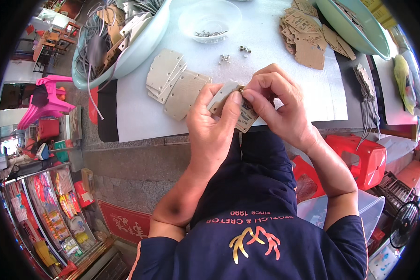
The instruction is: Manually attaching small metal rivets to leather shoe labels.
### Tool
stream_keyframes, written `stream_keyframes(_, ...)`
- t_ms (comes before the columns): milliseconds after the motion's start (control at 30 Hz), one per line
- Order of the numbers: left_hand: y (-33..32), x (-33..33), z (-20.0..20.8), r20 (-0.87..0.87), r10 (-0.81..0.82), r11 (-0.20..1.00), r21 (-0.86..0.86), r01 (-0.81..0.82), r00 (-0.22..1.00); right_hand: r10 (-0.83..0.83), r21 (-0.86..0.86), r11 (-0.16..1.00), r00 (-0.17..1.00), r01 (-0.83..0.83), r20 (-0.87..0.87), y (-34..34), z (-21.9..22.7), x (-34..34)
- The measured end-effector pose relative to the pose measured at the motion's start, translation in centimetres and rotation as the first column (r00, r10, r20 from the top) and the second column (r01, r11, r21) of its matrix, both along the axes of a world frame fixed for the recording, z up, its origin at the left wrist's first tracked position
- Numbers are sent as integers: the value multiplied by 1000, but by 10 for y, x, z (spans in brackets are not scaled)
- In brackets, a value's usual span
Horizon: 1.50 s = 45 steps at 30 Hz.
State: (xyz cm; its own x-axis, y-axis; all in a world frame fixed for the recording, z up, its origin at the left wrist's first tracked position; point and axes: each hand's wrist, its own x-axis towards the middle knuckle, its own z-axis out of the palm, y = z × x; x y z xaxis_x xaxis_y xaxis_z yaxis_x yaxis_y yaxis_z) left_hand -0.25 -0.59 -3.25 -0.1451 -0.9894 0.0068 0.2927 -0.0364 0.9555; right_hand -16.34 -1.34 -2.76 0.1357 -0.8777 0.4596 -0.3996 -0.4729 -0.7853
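Observation:
My left hand (213, 123) is closed around the left side of a flat tan plate (247, 122) with dark print, with a pale grey plate (229, 87) against it. Thumb and forefinger of my right hand (282, 105) pinch at the plate's upper edge, where a small metal piece (241, 90) partly shows; its exact kind is hidden. Beside my left hand lie fanned pale grey plates (165, 70) and tan-grey plates (186, 94) with holes along their edges. Just beyond my hands, small metal fasteners (225, 59) rest in two little clusters on the white sheet.
A clear plastic bowl (210, 14) with small fasteners stands farther back. Tan plates (305, 37) are heaped at back right near a pale green basin (359, 28). Another basin (147, 44) at left holds grey cables and plates. Cabled pieces (366, 84) lie at the right edge.

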Motion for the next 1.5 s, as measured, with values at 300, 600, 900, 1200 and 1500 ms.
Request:
stream_keyframes(300, 1, -2, 1, 18, 13, 1000, -25, -12, 1000, 7, -75, 997, 1000, -9, -29, -1, -4, 0)
stream_keyframes(600, 0, -3, 2, -1, -7, 1000, -15, 7, 1000, 12, -69, 998, 999, -15, -43, 0, -4, -1)
stream_keyframes(900, 0, -2, -5, 49, -11, 997, -76, 14, 999, 30, -2, 1000, 999, -30, 46, 1, -3, -2)
stream_keyframes(1200, 0, -1, -7, 110, -12, 995, -101, 23, 994, 2, 125, 992, 993, -16, 114, -1, -2, -2)
stream_keyframes(1500, 1, -3, -3, 61, 8, 996, -89, -2, 998, 26, 117, 993, 997, -34, 70, -3, -5, -1)
